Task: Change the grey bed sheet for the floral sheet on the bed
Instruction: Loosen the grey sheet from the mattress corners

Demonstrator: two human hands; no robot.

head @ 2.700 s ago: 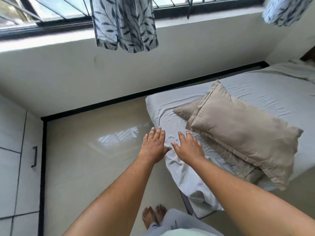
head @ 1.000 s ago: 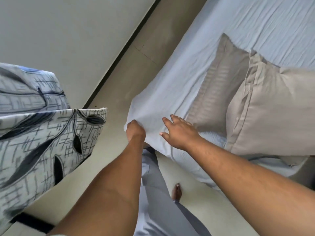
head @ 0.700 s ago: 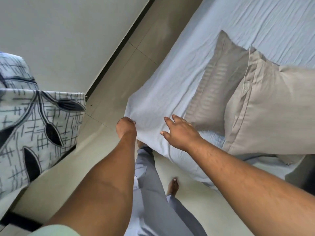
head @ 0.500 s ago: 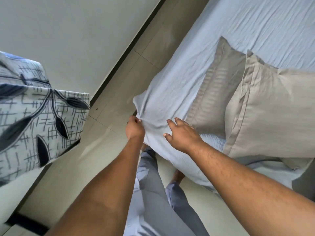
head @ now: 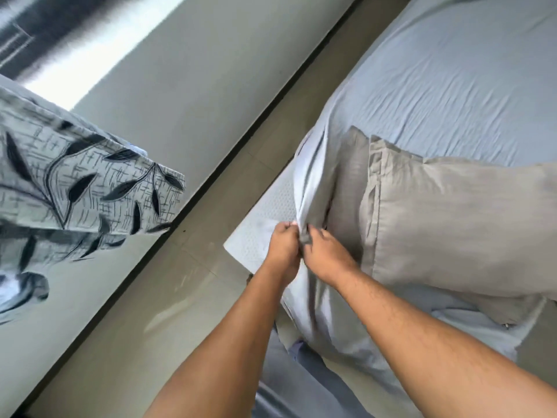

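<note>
The grey bed sheet (head: pixel 437 73) covers the bed on the right. Its near corner is pulled up off the mattress (head: pixel 265 215), whose white textured corner now shows. My left hand (head: pixel 283 245) and my right hand (head: pixel 324 251) are side by side at that corner, both pinching the bunched grey sheet edge, which rises in a fold above them. Two beige pillows (head: pixel 452 224) lie stacked on the sheet just right of my hands. No floral sheet is on the bed.
A leaf-patterned curtain (head: pixel 75 194) hangs at the left. Between the wall's black skirting (head: pixel 241 152) and the bed runs a strip of glossy tiled floor (head: pixel 168 297). My grey trouser legs (head: pixel 289 384) stand at the bed's corner below my arms.
The sheet corner has come off the mattress and is gathered inward, baring the white mattress corner. My right hand went from resting flat on the sheet to pinching it beside my left hand.
</note>
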